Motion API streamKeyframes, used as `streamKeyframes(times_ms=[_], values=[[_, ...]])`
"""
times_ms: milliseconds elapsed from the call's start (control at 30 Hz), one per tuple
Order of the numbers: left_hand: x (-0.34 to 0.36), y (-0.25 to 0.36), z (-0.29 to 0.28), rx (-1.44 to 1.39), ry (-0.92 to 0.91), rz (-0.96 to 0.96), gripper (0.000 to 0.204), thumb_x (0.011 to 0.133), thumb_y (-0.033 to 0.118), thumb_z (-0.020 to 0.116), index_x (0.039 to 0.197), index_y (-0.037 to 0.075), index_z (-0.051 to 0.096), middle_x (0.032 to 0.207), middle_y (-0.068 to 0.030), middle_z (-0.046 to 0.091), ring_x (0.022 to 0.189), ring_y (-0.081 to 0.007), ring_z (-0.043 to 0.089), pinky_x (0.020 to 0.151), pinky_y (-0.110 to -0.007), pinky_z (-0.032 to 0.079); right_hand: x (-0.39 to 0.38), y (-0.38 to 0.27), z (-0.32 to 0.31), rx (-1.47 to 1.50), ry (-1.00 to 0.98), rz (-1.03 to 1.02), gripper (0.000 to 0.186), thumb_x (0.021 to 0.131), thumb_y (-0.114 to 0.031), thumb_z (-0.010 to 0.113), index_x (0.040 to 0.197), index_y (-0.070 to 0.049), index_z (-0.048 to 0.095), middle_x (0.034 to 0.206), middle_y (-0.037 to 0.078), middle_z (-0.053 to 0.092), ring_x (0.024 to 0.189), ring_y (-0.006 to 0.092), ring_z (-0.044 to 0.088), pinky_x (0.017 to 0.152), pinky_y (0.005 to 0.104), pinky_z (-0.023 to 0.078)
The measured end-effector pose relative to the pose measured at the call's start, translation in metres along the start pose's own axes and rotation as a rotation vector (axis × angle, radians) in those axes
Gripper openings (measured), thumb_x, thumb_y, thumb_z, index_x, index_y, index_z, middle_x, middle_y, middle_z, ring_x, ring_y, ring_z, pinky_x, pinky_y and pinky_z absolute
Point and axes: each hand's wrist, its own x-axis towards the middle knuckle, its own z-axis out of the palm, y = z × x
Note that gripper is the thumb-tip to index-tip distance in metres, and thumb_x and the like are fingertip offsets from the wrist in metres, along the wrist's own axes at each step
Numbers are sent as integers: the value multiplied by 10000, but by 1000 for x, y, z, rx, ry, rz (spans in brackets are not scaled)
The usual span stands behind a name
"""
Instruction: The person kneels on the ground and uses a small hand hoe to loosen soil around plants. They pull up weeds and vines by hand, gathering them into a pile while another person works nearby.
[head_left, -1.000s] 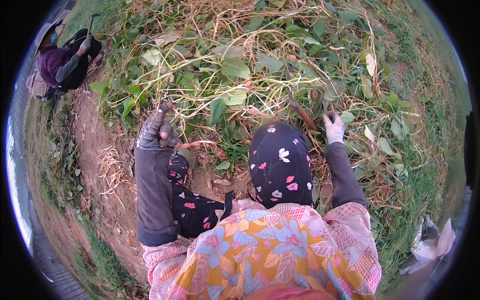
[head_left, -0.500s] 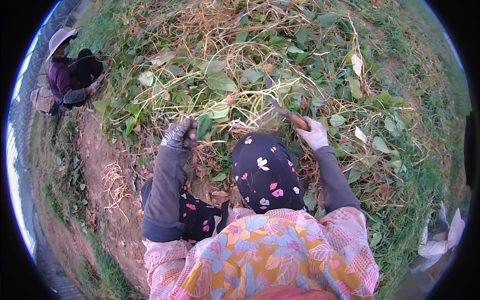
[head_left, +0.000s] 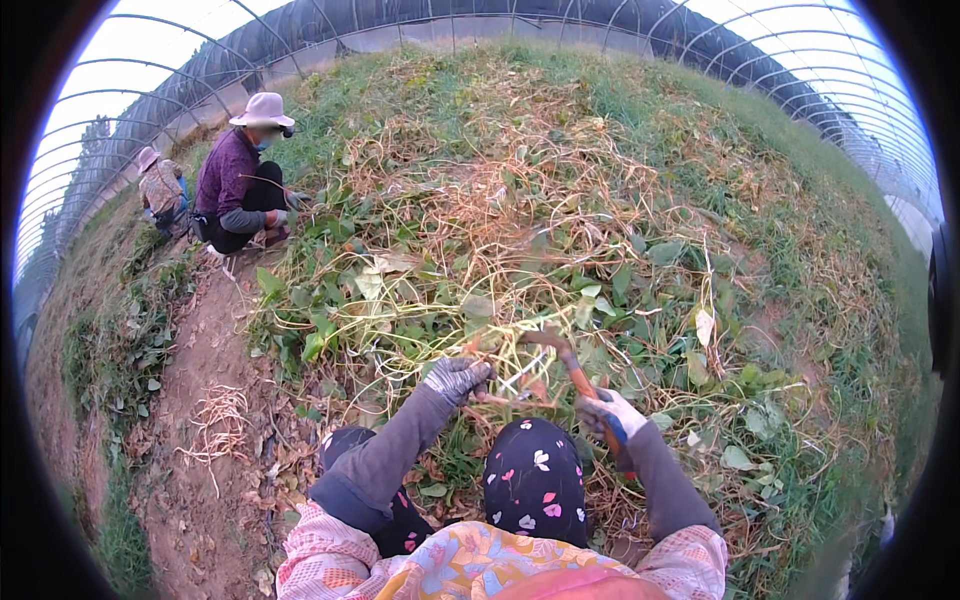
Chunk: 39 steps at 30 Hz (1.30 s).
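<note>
Amid tangled vines (head_left: pixel 520 250), crouching workers (head_left: pixel 240 180) nearby.

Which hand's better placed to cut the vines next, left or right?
Probably right: the right hand holds the sickle, its blade hooked into the vines. The gloved left hand grips vine stems beside it, with no tool.

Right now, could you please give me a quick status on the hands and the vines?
Left hand gloved, gripping vines. Right hand shut on a sickle, blade hooked into the tangle. Two other people crouch far left, well apart.
</note>
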Motion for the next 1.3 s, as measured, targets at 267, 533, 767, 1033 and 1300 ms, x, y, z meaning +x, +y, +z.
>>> streamKeyframes(times_ms=[267,533,767,1033,1300], values=[[-18,17,-25,51,367,212,221,831,237,576,815,21,617,576,-10,539,494,-75,462,468,-217,359,55,-46,36,-1191,125,-236,423,744,-407,563,990,-63,550,930,184,586,886,319,563,777,400,430],[13,287,-9,481,536,938,404,809,331,476,1135,98,528,671,-91,571,520,-133,519,456,-297,428,2,-20,9,-1173,180,-140,449,701,-435,613,891,-28,609,784,169,608,776,313,584,703,377,437],[24,151,6,1037,271,179,503,761,429,603,1112,79,519,1056,-132,579,973,-209,548,848,-312,435,12,2,-3,-1014,277,-194,446,700,-426,619,868,-13,610,746,179,600,741,299,591,689,374,437],[23,-22,-3,1205,234,-313,933,624,487,693,1324,78,231,1173,-186,498,1056,-316,504,889,-368,405,71,11,1,-910,387,-301,487,752,-413,584,982,16,574,779,171,609,728,283,582,691,353,436],[93,-11,-46,1357,184,-248,402,805,408,528,994,56,581,928,-176,599,884,-330,565,780,-401,437,64,26,-8,-644,306,-428,329,791,-301,593,930,-2,579,614,4,517,508,75,464,456,239,377]])
